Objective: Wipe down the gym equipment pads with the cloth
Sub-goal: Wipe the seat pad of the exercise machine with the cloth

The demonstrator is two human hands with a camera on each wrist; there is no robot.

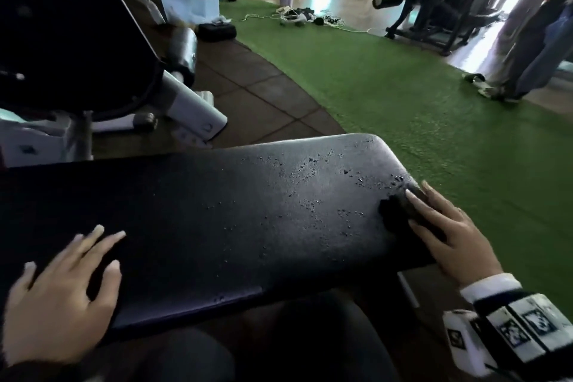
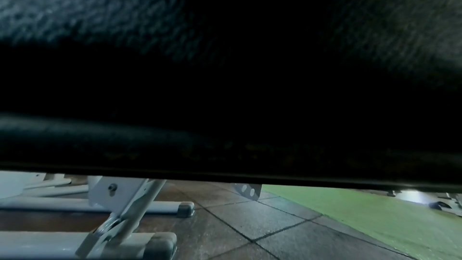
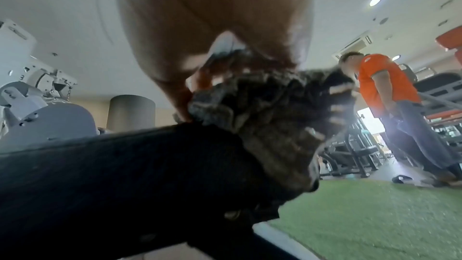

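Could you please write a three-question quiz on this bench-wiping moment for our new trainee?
1. True or false: the left hand holds the cloth.
2. Where on the pad is the cloth? A) near the left hand B) at the end beside the green turf C) on the floor
3. Fill in: the pad's surface near the right hand is speckled with small ____.

Key:
1. False; the left hand lies flat on the pad, and the right hand presses the cloth.
2. B
3. Droplets or specks; the pictures do not settle which.
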